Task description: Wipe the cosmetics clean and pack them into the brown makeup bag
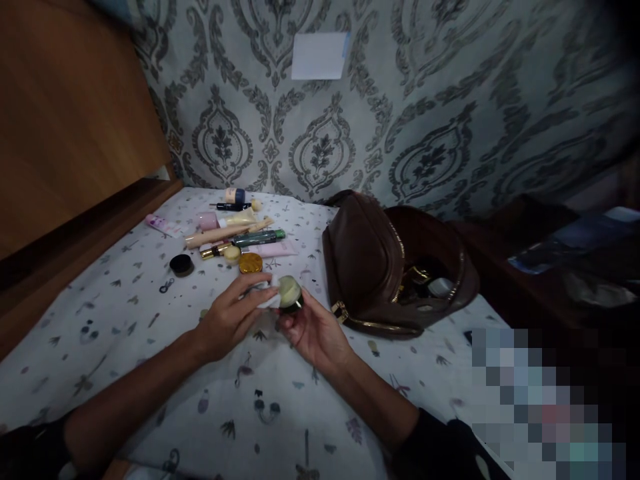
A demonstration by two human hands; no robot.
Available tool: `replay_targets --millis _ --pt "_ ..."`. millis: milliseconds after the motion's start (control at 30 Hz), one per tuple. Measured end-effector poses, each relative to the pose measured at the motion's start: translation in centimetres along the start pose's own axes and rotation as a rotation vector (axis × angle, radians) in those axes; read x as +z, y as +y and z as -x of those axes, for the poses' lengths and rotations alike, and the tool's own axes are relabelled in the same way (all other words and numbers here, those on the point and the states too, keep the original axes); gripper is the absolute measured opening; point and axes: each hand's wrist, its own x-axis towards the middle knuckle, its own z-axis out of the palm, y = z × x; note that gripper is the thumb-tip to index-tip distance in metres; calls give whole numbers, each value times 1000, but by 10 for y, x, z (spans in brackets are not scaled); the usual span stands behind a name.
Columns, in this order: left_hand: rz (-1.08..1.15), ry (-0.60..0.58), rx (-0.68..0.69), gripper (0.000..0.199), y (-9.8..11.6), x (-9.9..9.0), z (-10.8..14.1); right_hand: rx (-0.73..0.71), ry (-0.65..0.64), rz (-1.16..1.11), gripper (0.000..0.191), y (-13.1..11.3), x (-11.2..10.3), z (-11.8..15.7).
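Note:
My right hand [320, 330] is closed around a small round jar [289, 291] with a pale greenish top and a dark base, held tilted above the patterned sheet. A white tissue [270, 293] is pinched in the fingers of my left hand [236, 308], which presses it against the jar's left side. Just behind my left hand lies a round gold-orange container [251, 263]. Beside it are a small yellowish jar [232, 255] and a gold tube [216, 250]. A black-lidded jar [181, 265] stands farther left.
An open brown leather bag [365, 260] with items inside stands to the right. Several cosmetics, including a green tube [259, 238] and a pink tube [273, 249], lie at the back left. A wooden panel [75, 120] borders the left, and a patterned curtain [320, 147] hangs behind.

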Motion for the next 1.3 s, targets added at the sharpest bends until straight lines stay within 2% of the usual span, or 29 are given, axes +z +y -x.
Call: replay_targets --millis 100,233,467,533,667,767,900,1000,1067,1133,1233,1300 --pt "49 45 -110 32 -5 1 -1 45 -33 33 36 -1 -1 1" --pt "104 63 -239 23 -8 2 -3 14 -59 125 34 4 0 3" --pt "118 64 -181 22 -6 4 -1 -149 61 161 44 11 3 2" --pt "134 33 -208 21 -6 4 -1 -223 78 197 42 11 3 1" --pt "225 -85 -330 20 -2 6 -2 -375 126 289 48 10 2 -2" --pt "273 -132 -422 18 2 8 -2 -446 151 369 51 9 2 -4" --pt "285 -129 -560 13 4 9 -3 -459 174 421 50 6 3 -3" --pt "262 -61 -634 11 3 5 -7 -507 180 481 45 5 4 -1" --pt "240 3 -622 10 4 1 -10 -522 176 531 42 4 4 1" --pt "235 35 -533 7 5 -1 -11 -505 168 577 42 4 5 3" --pt "236 -13 -339 6 7 -1 -9 -499 162 685 43 4 6 3" --pt "230 -62 -270 7 7 1 -6 -510 159 764 42 4 5 1"
